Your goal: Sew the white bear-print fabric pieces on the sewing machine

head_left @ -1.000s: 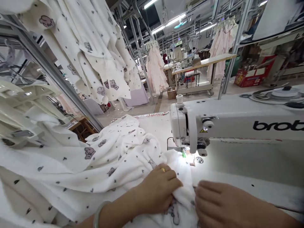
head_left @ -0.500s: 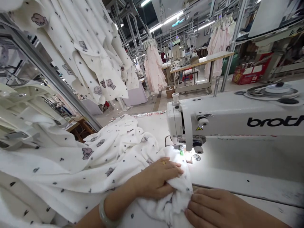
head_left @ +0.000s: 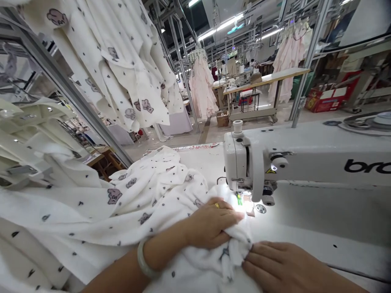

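Observation:
A white printed fabric [head_left: 128, 203] with small dark marks and grey animal figures lies bunched on the sewing table [head_left: 320, 219]. My left hand [head_left: 210, 224], with a ring and a pale bangle, lies closed over a fold of it just before the lit needle area [head_left: 241, 199]. My right hand [head_left: 275, 264] rests at the bottom right, fingers together and pressed against the fabric's bunched edge. The white sewing machine [head_left: 299, 158] stands just behind both hands.
More printed white garments [head_left: 122, 61] hang at upper left from a metal frame [head_left: 76, 97]. Pink garments [head_left: 203, 85] hang farther back. Other work tables [head_left: 262, 81] and a red box [head_left: 330, 97] stand across the aisle.
My left hand has slid forward toward the needle with the fabric fold. My right hand has stayed low at the fabric's edge. The view has shifted slightly.

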`<action>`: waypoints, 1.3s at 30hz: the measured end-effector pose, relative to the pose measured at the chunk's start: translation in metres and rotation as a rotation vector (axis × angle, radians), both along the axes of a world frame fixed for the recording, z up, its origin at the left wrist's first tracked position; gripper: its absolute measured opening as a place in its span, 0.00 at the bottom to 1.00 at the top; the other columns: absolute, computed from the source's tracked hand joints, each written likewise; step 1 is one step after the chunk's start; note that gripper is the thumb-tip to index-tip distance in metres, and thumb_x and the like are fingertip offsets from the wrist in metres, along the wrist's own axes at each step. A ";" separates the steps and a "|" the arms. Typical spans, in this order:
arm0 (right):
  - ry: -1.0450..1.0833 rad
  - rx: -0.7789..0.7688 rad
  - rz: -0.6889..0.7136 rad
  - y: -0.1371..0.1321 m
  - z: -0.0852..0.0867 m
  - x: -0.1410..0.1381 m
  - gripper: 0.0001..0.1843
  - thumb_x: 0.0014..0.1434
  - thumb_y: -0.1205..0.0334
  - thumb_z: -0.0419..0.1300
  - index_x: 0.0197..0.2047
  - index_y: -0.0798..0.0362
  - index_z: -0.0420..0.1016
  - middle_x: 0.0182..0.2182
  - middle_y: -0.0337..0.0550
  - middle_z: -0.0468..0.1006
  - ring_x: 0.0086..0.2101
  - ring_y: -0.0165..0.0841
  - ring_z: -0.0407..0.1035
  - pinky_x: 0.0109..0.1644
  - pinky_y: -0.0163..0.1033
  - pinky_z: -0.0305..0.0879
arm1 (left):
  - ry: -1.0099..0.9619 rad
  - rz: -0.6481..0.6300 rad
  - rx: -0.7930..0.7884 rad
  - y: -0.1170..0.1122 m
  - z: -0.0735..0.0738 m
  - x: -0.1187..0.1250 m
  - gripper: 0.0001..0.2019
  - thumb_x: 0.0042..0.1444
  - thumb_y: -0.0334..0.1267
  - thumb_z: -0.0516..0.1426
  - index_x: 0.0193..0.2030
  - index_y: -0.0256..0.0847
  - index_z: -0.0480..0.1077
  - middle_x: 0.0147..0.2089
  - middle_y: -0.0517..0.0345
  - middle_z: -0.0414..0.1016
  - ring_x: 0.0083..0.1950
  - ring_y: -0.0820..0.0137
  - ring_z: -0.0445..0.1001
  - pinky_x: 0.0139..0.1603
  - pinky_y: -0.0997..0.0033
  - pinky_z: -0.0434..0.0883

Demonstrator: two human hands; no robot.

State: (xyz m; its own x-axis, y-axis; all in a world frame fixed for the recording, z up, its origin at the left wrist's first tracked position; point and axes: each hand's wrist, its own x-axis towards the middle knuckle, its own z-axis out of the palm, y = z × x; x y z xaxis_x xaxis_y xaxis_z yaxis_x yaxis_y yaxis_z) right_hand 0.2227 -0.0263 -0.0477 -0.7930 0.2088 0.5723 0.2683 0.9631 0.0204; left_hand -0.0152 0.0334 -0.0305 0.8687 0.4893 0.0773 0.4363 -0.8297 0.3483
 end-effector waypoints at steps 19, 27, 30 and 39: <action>0.211 0.051 -0.042 0.002 0.013 0.008 0.17 0.75 0.73 0.45 0.51 0.57 0.74 0.39 0.46 0.85 0.38 0.33 0.78 0.47 0.39 0.72 | 0.007 0.429 0.022 -0.051 0.007 0.015 0.21 0.50 0.25 0.55 0.51 0.41 0.67 0.54 0.46 0.75 0.58 0.54 0.72 0.65 0.50 0.68; -0.044 -0.288 0.064 0.001 0.017 0.003 0.22 0.73 0.70 0.41 0.47 0.53 0.77 0.31 0.46 0.79 0.35 0.37 0.73 0.43 0.40 0.71 | -0.296 0.560 -0.078 -0.007 0.019 0.026 0.10 0.47 0.25 0.49 0.34 0.43 0.63 0.34 0.58 0.73 0.38 0.65 0.72 0.43 0.67 0.70; -0.055 -0.291 0.071 0.002 0.014 0.005 0.21 0.72 0.71 0.42 0.46 0.54 0.77 0.32 0.47 0.79 0.36 0.38 0.72 0.43 0.41 0.70 | -0.197 0.470 0.005 -0.013 0.007 0.027 0.11 0.46 0.27 0.52 0.36 0.43 0.65 0.35 0.57 0.74 0.39 0.63 0.72 0.47 0.64 0.69; -0.051 -0.327 0.037 0.008 0.016 0.009 0.18 0.69 0.72 0.45 0.42 0.53 0.76 0.34 0.48 0.79 0.38 0.38 0.73 0.44 0.42 0.69 | 0.063 0.290 0.220 -0.021 0.008 0.029 0.08 0.50 0.35 0.57 0.39 0.41 0.68 0.39 0.51 0.76 0.41 0.60 0.73 0.56 0.57 0.67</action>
State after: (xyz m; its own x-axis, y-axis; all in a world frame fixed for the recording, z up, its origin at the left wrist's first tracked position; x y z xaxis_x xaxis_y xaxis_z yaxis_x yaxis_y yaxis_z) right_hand 0.2316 -0.0186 -0.0322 -0.8294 0.3453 0.4391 0.2396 0.9300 -0.2789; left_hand 0.0134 0.0122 -0.0227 0.7029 0.6932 0.1594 0.6789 -0.7207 0.1401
